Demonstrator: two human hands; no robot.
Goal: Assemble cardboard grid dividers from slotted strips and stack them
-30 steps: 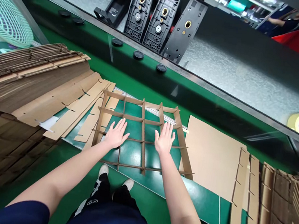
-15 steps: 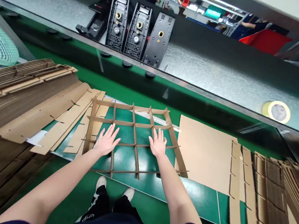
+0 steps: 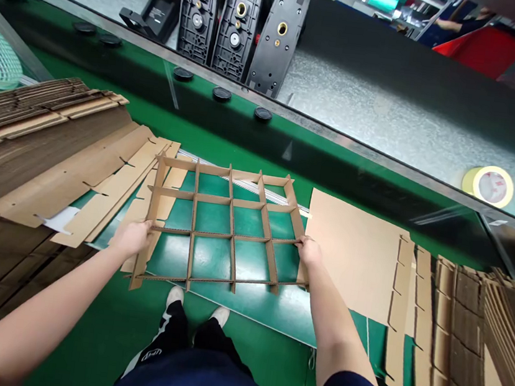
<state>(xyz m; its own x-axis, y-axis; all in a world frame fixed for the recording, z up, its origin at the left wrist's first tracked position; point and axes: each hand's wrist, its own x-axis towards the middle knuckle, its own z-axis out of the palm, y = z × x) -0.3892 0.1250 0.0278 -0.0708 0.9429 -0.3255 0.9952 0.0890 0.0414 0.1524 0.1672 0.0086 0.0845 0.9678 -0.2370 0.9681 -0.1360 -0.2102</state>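
Navy top (image 3: 201,383) – black trousers (image 3: 171,329) (white-striped)

Pretty bright overall, light's even enough on the green counter (image 3: 271,307), which has a soft whitish sheen on it. The lamps themselves are out of view. The grey counter (image 3: 364,125) goes from a pale, shiny patch to a big dark band along its back, and there's a heavy shadow on the green floor (image 3: 290,159) below its front edge. The cardboard grid (image 3: 212,199) looks reasonably sharp. The cardboard stack (image 3: 4,268) at lower left is murky and kinda smeared, and the background shelves (image 3: 424,16) are soft. Definite wide-angle stretch on the left forearm (image 3: 36,310) toward the corner.
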